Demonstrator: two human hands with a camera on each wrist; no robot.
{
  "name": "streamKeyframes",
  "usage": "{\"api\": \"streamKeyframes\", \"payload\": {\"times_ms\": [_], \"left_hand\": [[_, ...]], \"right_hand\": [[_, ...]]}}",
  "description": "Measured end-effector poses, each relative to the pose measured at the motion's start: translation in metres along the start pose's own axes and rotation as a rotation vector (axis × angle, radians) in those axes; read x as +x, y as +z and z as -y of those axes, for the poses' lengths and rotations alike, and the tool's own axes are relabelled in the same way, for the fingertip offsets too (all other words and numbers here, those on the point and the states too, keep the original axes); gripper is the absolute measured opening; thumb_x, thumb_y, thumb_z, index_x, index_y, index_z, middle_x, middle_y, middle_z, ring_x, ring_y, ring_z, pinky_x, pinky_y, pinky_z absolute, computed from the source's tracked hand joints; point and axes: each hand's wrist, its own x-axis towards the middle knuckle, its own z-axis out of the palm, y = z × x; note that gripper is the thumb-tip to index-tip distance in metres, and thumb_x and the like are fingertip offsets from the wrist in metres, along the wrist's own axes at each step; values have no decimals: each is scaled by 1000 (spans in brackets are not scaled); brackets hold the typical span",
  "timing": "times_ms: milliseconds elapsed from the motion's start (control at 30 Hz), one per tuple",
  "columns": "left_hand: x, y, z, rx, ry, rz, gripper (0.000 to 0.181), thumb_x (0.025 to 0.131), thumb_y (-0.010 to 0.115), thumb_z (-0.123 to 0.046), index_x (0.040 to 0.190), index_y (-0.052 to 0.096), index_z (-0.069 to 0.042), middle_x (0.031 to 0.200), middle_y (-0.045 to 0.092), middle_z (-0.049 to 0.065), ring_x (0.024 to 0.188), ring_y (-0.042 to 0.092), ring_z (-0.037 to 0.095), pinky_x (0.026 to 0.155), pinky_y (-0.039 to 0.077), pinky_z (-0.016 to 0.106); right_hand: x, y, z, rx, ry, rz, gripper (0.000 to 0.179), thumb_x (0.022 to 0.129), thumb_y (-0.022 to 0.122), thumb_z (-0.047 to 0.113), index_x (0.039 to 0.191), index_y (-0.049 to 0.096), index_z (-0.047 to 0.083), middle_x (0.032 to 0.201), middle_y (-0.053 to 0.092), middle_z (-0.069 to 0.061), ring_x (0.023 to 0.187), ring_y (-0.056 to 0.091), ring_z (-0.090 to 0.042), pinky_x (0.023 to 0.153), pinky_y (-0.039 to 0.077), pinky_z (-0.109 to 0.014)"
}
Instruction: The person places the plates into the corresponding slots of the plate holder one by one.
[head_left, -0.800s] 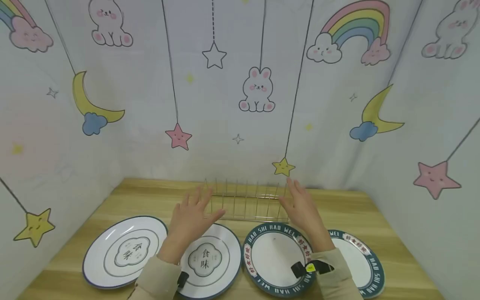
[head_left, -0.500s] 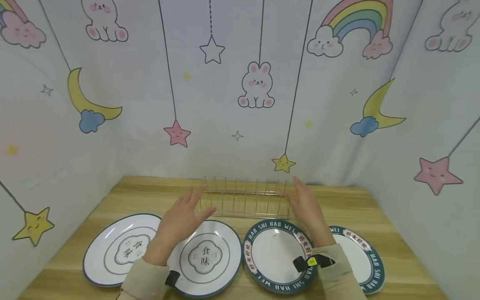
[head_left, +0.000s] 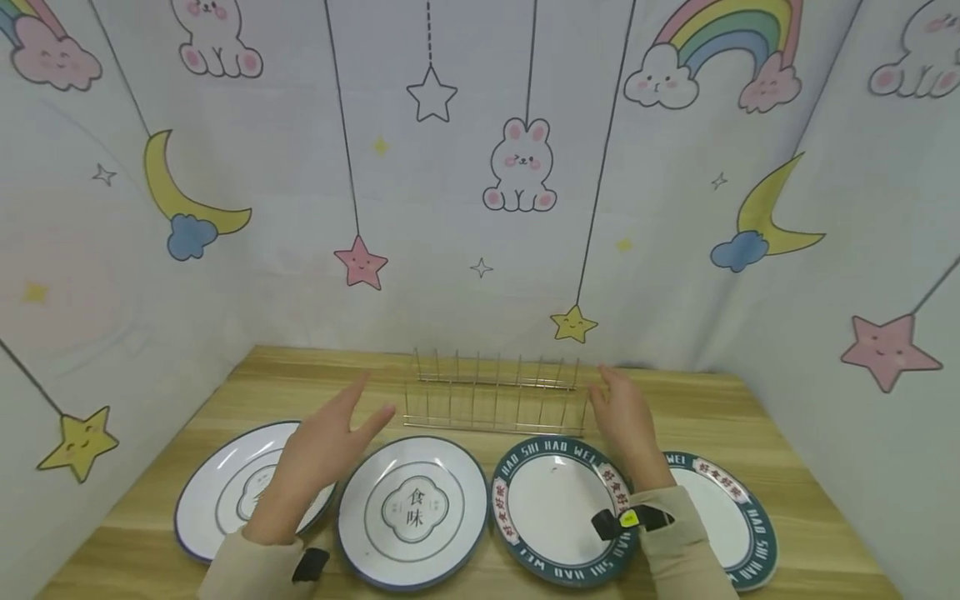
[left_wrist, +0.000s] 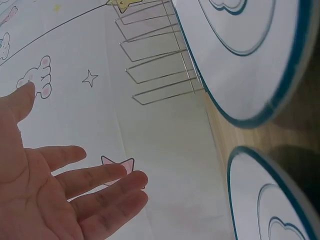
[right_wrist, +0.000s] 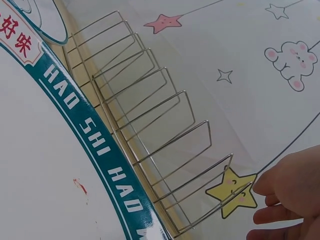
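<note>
My left hand [head_left: 322,446] is raised over the leftmost white plate [head_left: 213,487], fingers extended and thumb apart, holding nothing. The left wrist view shows its open palm [left_wrist: 50,195]. My right hand [head_left: 626,417] is beside the right end of a wire dish rack [head_left: 495,408], fingertips right by its end wire. In the right wrist view that hand [right_wrist: 290,195] has its thumb and fingers close to the last loop of the rack [right_wrist: 170,130], with nothing gripped. A blue-rimmed white plate [head_left: 412,550] and a green-rimmed plate [head_left: 555,508] lie between the forearms.
Another green-rimmed plate [head_left: 757,533] lies at the far right, partly behind the right sleeve. The wooden table [head_left: 300,379] meets a white cloth backdrop [head_left: 450,317] with printed rabbits and stars. The rack stands near the table's back edge.
My left hand has moved left and away from the rack, uncovering the second plate and overlapping the leftmost one. My right hand has shifted slightly right and down along the rack's end.
</note>
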Motion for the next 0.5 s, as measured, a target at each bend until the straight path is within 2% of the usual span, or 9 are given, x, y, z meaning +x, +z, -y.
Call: {"api": "streamKeyframes", "payload": {"times_ms": [67,200,300,500], "left_hand": [[-2,-4,5,3,-25,-2,92,94,33,-74,158,19,-10,154,33,24,135,36,48,99,37,69],[-8,-12,14,17,-57,-11,95,93,34,-74,157,19,-6,151,35,28,123,50,49,90,45,67],[-12,-17,22,37,-84,-8,97,93,35,-74,157,18,-3,149,36,31,115,55,49,83,49,65],[-22,-28,39,72,-123,20,99,93,35,-74,156,15,0,147,34,34,115,51,55,68,54,56]], "right_hand": [[1,0,-1,5,2,-9,48,105,49,23,146,42,-2,147,44,-23,133,43,-42,107,39,-55],[2,2,-1,11,-1,-21,45,105,50,21,143,46,-3,137,53,-24,121,54,-41,97,49,-53],[2,4,-2,18,1,-27,44,104,51,19,143,47,-2,130,59,-22,113,60,-37,87,55,-46],[2,9,-3,43,-8,-35,38,103,52,13,138,53,-2,121,64,-21,105,64,-32,74,58,-34]]}}
